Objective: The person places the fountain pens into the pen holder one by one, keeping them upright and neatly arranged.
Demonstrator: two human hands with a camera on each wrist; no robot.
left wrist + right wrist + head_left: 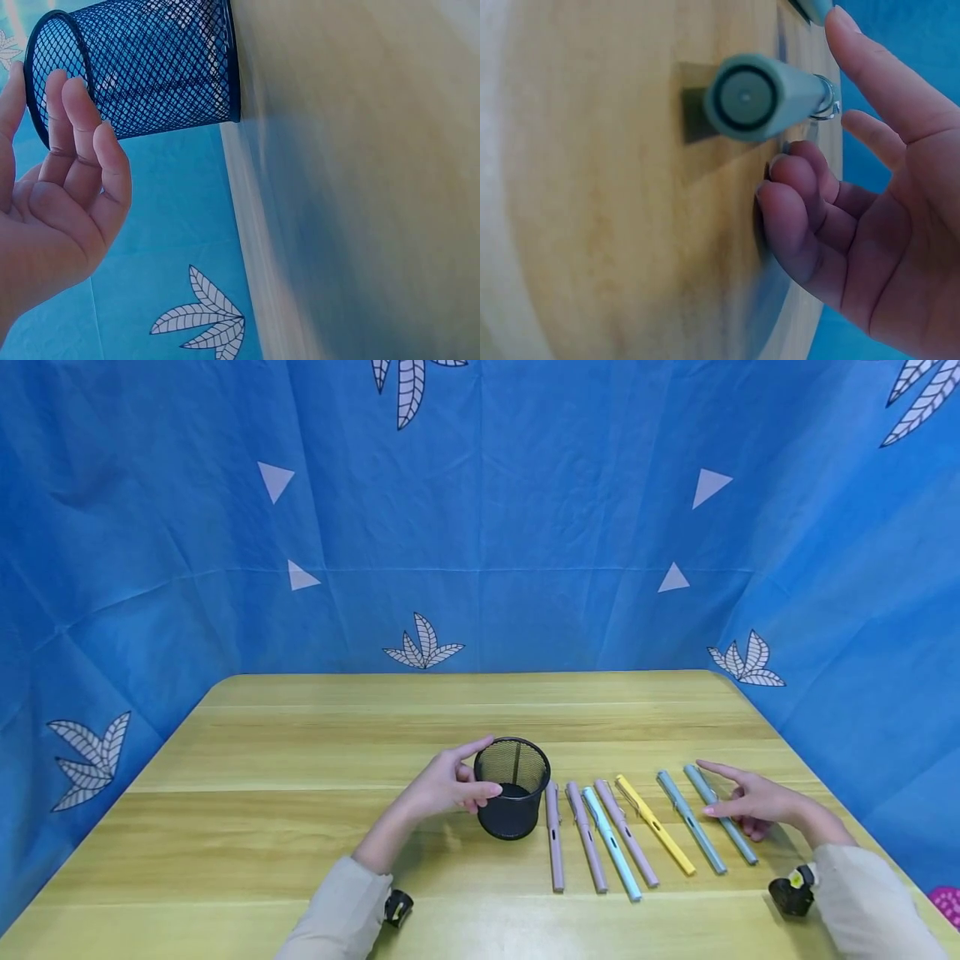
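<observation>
A black mesh pen cup (510, 818) stands upright on the table. My left hand (453, 785) is at its left side, thumb and index finger extended by the rim, other fingers loosely bent. In the left wrist view those fingers overlap the mesh cup (157, 67); firm contact cannot be made out. My right hand (757, 802) hovers over the rightmost teal pen (738, 841), index finger stretched near its upper end and thumb to its left. The right wrist view shows that pen's end (746, 97) beside my bent fingers, not gripped. Another teal pen (692, 822) lies just left.
Between cup and teal pens lie a yellow pen (656, 827), a light blue pen (613, 843) and several mauve pens (587, 839), roughly side by side. The wooden table (262, 827) extends left and behind. A blue curtain (480, 527) hangs beyond its far edge.
</observation>
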